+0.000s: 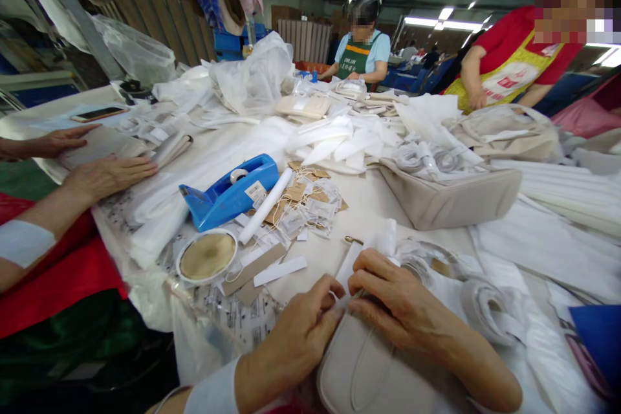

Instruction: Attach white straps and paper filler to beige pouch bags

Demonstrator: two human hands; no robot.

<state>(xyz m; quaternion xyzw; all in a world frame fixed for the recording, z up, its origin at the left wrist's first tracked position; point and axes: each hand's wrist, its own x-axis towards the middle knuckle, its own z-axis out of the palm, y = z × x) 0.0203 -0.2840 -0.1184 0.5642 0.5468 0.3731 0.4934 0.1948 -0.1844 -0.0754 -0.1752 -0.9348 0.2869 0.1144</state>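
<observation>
A pale grey-beige handbag [359, 362] with rounded corners and stitched edges lies in front of me, partly under my right forearm. At its upper left corner a white strip [345, 272] runs up toward a small brass-coloured metal piece [354, 240]. My left hand [303, 326] is closed, its thumb and fingers pinching the strip's lower end at the bag's edge. Opposite it, my right hand [395, 294] is bent over the same spot, fingers closed on the strip. The exact contact between the fingertips is partly hidden.
Left of my hands are a blue tape dispenser [233, 194], a round tub [207, 255] and a heap of tags [310, 200]. Another beige bag [451, 197] and rolled straps [490, 310] lie right. A co-worker's hands [107, 178] work at left; two people stand beyond.
</observation>
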